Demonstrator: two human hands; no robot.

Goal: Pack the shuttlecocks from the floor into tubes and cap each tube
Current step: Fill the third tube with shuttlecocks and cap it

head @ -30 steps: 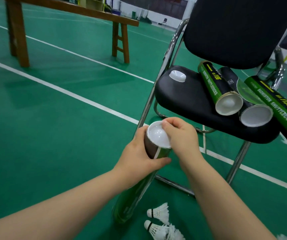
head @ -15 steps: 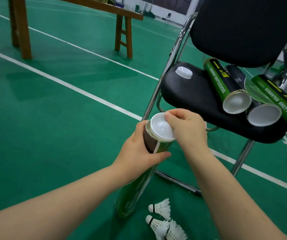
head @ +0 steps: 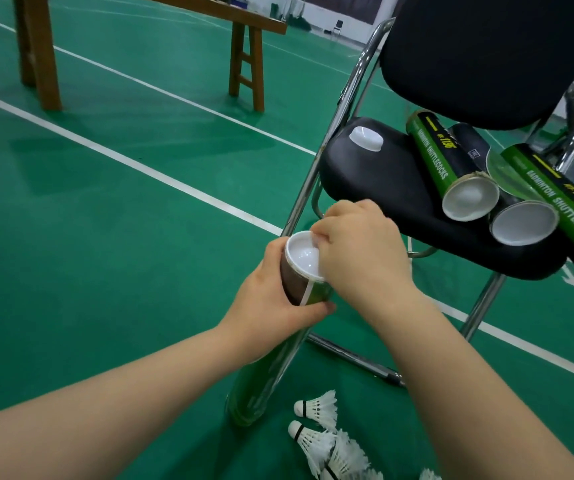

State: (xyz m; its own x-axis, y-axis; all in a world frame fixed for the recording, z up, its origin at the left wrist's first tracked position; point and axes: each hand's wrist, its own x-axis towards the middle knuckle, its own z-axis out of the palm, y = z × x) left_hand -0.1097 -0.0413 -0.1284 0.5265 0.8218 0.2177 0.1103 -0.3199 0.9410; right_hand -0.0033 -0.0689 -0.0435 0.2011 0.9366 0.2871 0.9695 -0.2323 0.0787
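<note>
Step in hand: capping. Left hand [head: 271, 299] wraps the upper part of the green cardboard shuttlecock tube [head: 261, 386]. The tube stands tilted at frame centre, its foot on the green court floor [head: 105, 237] toward 6 o'clock. Right hand [head: 361, 251], fingers curled, pinches the right rim of the round white plastic cap [head: 301, 254] sitting in the tube mouth. Left rim looks seated; right side is hidden under the fingers, cannot tell.

Judgement: hold the left grip firm just below the mouth and press evenly round the rim, not at one point, or the cap may cock.

Surroundings:
- Chrome chair frame [head: 313, 174], just behind the tube at 12 o'clock, crowds the right hand.
- Black padded chair seat [head: 382, 188] at 2 o'clock carries a spare white cap [head: 366, 138] and three lying tubes [head: 434, 161].
- Loose white feather shuttlecocks [head: 316, 407] at 5 o'clock, near the tube foot; a slip could crush them.
- Wooden bench [head: 244, 57] at 11 o'clock, well apart.
</note>
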